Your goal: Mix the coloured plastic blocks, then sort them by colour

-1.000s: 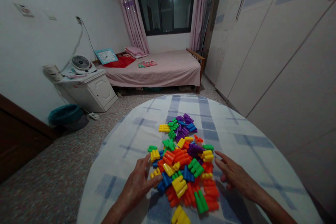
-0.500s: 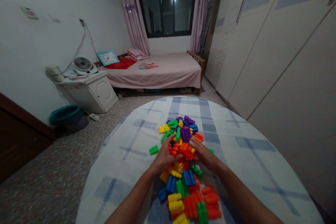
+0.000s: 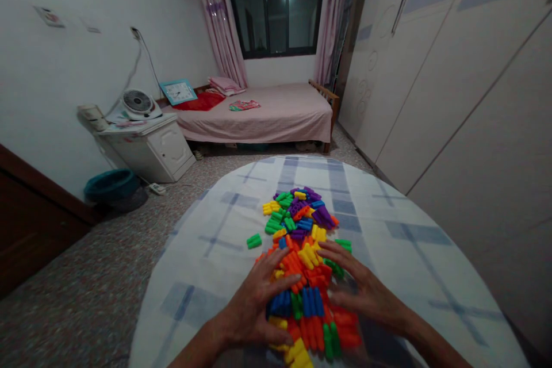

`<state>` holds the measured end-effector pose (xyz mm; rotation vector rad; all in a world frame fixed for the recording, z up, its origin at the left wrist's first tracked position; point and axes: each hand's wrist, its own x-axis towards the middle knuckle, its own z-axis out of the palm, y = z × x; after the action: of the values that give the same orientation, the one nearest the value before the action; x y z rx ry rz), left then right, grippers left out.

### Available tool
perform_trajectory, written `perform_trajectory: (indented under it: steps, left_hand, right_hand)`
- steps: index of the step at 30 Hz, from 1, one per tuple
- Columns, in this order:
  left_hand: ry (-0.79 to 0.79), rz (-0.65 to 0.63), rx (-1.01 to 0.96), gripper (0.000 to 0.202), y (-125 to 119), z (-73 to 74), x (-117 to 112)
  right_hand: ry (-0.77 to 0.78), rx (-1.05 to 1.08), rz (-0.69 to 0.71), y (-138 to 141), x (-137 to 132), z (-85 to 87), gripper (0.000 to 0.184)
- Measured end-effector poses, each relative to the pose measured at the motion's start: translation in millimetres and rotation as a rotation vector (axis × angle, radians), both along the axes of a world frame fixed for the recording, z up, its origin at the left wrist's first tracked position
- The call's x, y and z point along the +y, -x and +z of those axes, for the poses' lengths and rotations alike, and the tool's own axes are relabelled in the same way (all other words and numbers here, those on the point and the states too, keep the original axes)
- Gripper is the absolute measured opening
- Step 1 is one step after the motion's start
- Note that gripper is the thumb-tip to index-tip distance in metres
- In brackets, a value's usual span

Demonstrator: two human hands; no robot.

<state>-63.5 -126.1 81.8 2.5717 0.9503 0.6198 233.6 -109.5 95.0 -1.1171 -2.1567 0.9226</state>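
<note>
As left hand (image 3: pixel 254 310) and right hand (image 3: pixel 366 293) touch blocks (image 3: pixel 297 253), a bed (image 3: pixel 259 118) stands beyond.

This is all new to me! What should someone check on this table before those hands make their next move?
1. Both hands at the pile: ok, the left hand and right hand rest at the near part of the coloured plastic blocks.
2. Hands open: ok, the fingers are spread.
3. Pile's far end on the plaid tablecloth: ok, well inside the edge.
4. Pile's near end: cannot tell, it runs out of view.
5. All blocks together: not ok, a green block lies apart on the left.
</note>
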Motion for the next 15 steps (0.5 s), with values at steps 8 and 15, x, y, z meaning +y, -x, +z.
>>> perform_trajectory:
  steps: [8, 15]
  left_hand:
    - [-0.172, 0.131, 0.121, 0.116, -7, -54.5, -32]
    - [-0.112, 0.325, -0.116, 0.086, -28, -44.3, 9]
  right_hand:
    - [-0.489, -0.239, 0.011, 5, -40, -82.2, 0.092]
    - [-0.490, -0.186, -0.091, 33, -7, -53.2, 0.062]
